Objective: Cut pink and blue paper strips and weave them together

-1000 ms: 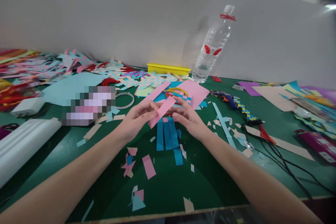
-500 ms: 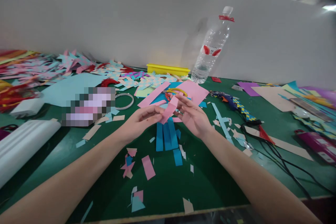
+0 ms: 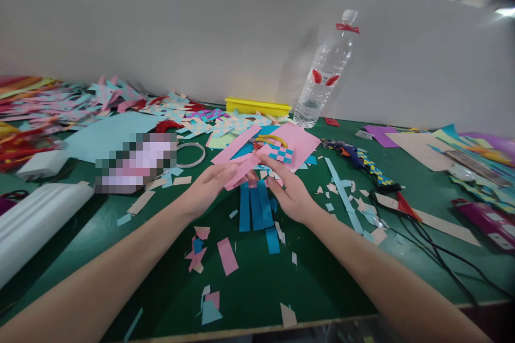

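Note:
Between my two hands is a strip of pink paper point(image 3: 244, 170), raised over the green table. My left hand point(image 3: 213, 185) is closed on its left end, thumb on top. At the strip's right end, my right hand point(image 3: 290, 188) pinches it, with the fingertips partly hidden behind the paper. Just below lie several blue paper strips point(image 3: 256, 206). Beyond my fingers are a pink sheet point(image 3: 304, 142), yellow-handled scissors point(image 3: 276, 140) and a small blue-and-white checkered woven piece point(image 3: 284, 154).
A clear plastic bottle point(image 3: 324, 80) leans by the wall behind a yellow plastic piece point(image 3: 257, 106). Paper scraps point(image 3: 227, 256) litter the green table point(image 3: 330, 278). To the left are a tape ring point(image 3: 201, 155) and a white roll point(image 3: 40, 220); black cords point(image 3: 434, 246) lie right.
The pink strip has swung from steeply tilted to flatter, pointing up to the right. My right hand has lowered and turned over, uncovering the checkered piece behind it.

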The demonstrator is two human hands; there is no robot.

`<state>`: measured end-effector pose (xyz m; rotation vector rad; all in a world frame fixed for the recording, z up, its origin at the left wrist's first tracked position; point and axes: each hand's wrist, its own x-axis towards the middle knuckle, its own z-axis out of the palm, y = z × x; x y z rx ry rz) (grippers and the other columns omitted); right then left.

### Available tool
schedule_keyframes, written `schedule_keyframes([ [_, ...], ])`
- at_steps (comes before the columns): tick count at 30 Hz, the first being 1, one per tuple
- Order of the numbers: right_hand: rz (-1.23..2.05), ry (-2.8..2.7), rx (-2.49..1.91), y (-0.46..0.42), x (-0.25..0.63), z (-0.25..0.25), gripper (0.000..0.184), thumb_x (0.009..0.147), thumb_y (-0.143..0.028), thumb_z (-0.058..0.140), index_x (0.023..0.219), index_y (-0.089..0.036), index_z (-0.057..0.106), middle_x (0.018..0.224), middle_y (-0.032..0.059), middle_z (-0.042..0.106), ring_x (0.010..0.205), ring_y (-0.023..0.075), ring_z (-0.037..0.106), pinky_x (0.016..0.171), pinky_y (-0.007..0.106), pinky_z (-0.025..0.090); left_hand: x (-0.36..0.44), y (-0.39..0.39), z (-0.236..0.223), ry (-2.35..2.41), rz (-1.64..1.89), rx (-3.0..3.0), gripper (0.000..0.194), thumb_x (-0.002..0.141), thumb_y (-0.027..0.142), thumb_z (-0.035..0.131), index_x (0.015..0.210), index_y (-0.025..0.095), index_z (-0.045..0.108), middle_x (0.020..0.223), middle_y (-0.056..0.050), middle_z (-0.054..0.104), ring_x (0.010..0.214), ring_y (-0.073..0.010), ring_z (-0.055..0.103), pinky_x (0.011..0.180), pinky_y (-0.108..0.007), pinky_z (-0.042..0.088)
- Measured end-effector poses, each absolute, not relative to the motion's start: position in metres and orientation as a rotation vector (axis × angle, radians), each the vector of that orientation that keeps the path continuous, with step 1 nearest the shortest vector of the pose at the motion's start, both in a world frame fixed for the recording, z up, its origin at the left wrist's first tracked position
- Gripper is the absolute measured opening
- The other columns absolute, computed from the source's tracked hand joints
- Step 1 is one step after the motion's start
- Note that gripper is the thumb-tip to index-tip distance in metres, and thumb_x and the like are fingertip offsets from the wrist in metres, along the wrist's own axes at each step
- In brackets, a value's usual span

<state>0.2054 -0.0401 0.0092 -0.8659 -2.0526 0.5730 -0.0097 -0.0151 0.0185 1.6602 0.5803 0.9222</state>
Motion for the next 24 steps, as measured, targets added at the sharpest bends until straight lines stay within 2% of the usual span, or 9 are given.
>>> schedule_keyframes([
  [4,0.331,-2.185,-0.838,-0.041,0.204,0.008,0.059,0.094,-0.014,0.032,0.147,-0.036,0.020,0.149,-0.0022,0.039,0.134,0.0213,0.040,0.110,0.046,0.036,-0.008,-0.016,0.020,0.704,0.930,1.592,0.026,0.088,0.041,0.058,0.083,0.019,0.070,0.091,-0.007,0.070,0.089,-0.0210,0.066,0.084,-0.034,0.053],
  [11,0.129,-2.271,-0.862,-0.037,0.206,0.004,0.065,0.091,-0.008,0.031,0.149,-0.034,0.015,0.144,0.0013,0.045,0.130,0.0241,0.044,0.107,0.050,0.038,-0.009,-0.014,0.019,0.831,0.925,1.596,0.027,0.083,0.044,0.064,0.089,0.018,0.069,0.086,-0.005,0.068,0.081,-0.0173,0.064,0.073,-0.028,0.054],
  [16,0.172,-2.225,-0.874,-0.038,0.205,0.005,0.065,0.091,-0.008,0.031,0.149,-0.031,0.012,0.142,0.0055,0.047,0.128,0.0235,0.046,0.103,0.050,0.042,-0.012,-0.013,0.020,0.830,0.942,1.560,0.027,0.080,0.043,0.067,0.085,0.017,0.068,0.083,-0.005,0.067,0.080,-0.0176,0.064,0.080,-0.031,0.054],
  [20,0.295,-2.055,-0.851,-0.036,0.206,0.006,0.064,0.094,-0.011,0.031,0.148,-0.031,0.004,0.141,0.0073,0.047,0.117,0.0211,0.055,0.100,0.049,0.044,-0.017,-0.009,0.018,0.823,1.058,1.459,0.020,0.079,0.038,0.069,0.081,0.018,0.068,0.079,-0.003,0.066,0.080,-0.0177,0.064,0.081,-0.033,0.053],
  [24,0.291,-1.995,-0.928,-0.030,0.211,0.002,0.056,0.094,-0.015,0.034,0.146,-0.029,0.016,0.127,0.0084,0.057,0.105,0.0213,0.059,0.096,0.048,0.046,-0.023,0.000,0.014,0.858,1.143,1.404,0.013,0.077,0.031,0.069,0.079,0.019,0.068,0.080,-0.003,0.066,0.082,-0.0185,0.062,0.078,-0.031,0.050],
])
